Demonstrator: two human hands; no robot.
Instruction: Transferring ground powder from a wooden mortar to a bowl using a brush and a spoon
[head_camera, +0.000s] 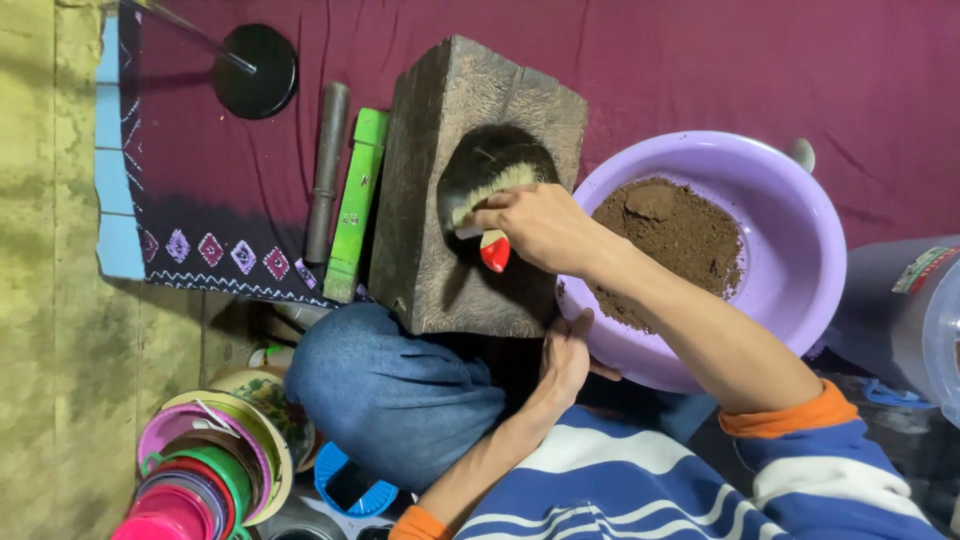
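A heavy stone mortar block (440, 200) with a dark hollow (490, 165) lies on a maroon cloth. My right hand (535, 225) grips a small brush (485, 195) with pale bristles and a red handle end; the bristles are inside the hollow. Lower down, my left hand (565, 360) rests against the block's near edge, beside the rim of a lilac plastic basin (800, 200). The basin holds brown powder (670, 240) and sits just right of the block.
A dark pestle (327, 170) and a green stick (357, 205) lie left of the block. A black round stand base (257, 70) sits at top left. Stacked coloured bowls (205, 475) are at bottom left, and a grey container (905, 310) stands at the right. My bent knee in jeans (390, 390) is below the block.
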